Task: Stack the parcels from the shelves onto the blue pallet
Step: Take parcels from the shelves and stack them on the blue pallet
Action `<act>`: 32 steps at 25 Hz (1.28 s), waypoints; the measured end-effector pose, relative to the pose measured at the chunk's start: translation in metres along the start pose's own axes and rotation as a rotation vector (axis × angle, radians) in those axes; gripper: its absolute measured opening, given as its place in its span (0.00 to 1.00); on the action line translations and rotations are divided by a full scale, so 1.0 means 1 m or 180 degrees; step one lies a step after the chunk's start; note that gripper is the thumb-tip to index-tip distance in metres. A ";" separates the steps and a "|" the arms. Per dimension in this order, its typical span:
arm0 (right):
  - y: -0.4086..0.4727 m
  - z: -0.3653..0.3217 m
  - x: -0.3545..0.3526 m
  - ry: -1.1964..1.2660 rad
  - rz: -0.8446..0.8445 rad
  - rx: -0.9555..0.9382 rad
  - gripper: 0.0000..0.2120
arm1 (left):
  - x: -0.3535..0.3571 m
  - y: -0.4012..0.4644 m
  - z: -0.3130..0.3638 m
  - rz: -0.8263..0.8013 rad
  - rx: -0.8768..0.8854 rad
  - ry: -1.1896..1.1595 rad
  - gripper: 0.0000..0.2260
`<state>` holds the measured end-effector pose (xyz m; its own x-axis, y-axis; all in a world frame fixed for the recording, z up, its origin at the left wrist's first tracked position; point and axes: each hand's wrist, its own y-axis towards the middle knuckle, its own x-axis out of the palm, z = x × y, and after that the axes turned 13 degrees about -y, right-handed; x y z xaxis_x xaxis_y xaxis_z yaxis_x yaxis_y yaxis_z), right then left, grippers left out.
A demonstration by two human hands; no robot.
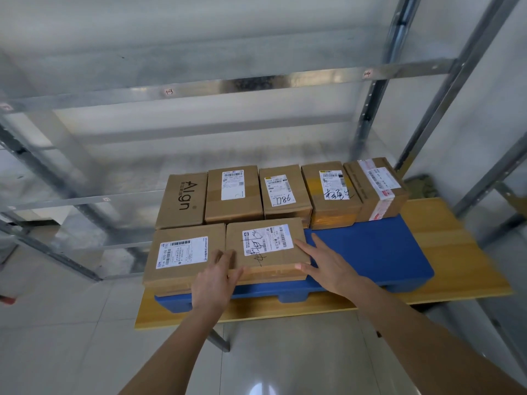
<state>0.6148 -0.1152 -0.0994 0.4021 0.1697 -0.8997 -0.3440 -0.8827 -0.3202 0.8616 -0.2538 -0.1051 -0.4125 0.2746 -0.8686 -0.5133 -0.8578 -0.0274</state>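
The blue pallet (370, 252) lies on a low wooden table (462, 243). Several brown cardboard parcels sit on it: a back row of several, starting at the left with one marked "Align" (182, 199), and two in front. The front-left parcel (182, 256) carries a white label. Beside it lies the front-middle parcel (266, 249) with a label and black handwriting. My left hand (215, 280) rests with straight fingers on that parcel's near-left corner. My right hand (328, 263) touches its right side, fingers straight, thumb at the near-right corner.
Bare metal shelving (256, 84) stands behind and to both sides of the table, its uprights close at the right. The pallet's right front part is bare blue. Pale floor tiles (71, 323) spread in front and to the left.
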 end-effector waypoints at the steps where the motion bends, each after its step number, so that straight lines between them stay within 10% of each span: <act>1: -0.010 0.002 -0.011 -0.0046 0.0048 0.0021 0.32 | -0.010 -0.001 0.006 0.0018 0.0041 -0.0033 0.23; 18: -0.314 0.048 -0.228 -0.1413 0.1176 0.1257 0.36 | -0.131 -0.052 0.293 -0.0176 0.2469 -0.0101 0.32; 32: -0.814 0.140 -0.158 -0.1184 0.1281 0.3277 0.36 | -0.045 -0.435 0.564 -0.1100 0.4169 -0.0612 0.31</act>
<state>0.7126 0.6377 0.2619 -0.1076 0.2271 -0.9679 -0.9847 -0.1582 0.0724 0.6787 0.3520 0.2252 -0.1612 0.5365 -0.8284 -0.8961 0.2721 0.3506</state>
